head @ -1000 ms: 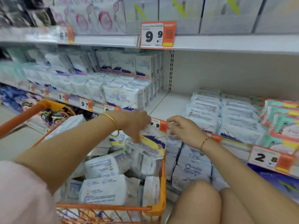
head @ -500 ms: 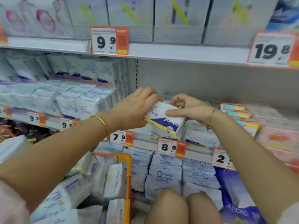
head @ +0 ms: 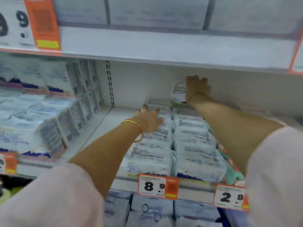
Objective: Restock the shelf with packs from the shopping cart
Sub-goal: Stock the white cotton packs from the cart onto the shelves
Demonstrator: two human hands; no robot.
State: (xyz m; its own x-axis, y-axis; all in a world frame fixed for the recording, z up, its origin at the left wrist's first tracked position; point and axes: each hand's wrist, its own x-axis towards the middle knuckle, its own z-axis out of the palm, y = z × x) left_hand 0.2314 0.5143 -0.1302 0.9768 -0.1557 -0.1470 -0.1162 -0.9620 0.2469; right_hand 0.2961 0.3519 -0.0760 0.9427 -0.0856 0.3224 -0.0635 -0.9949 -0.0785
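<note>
A white pack with a blue mountain print (head: 177,91) stands upright at the back of the shelf, on top of the right row of like packs (head: 195,140). My right hand (head: 197,89) reaches deep into the shelf and holds this pack by its right side. My left hand (head: 150,119) lies with spread fingers on the left row of packs (head: 150,151), pressing down on them. The shopping cart is out of view.
The shelf floor (head: 98,128) is bare left of the two rows. Stacked white packs (head: 49,112) fill the bay further left. Green and pink packs (head: 229,172) lie to the right. Price tags 8.9 (head: 157,185) and 2.8 (head: 229,196) hang on the shelf edge, above more packs (head: 150,210).
Both hands carried the pack from in front of the shelf into it. The right hand now has it at the back row; the left hand let go and rests on the left row.
</note>
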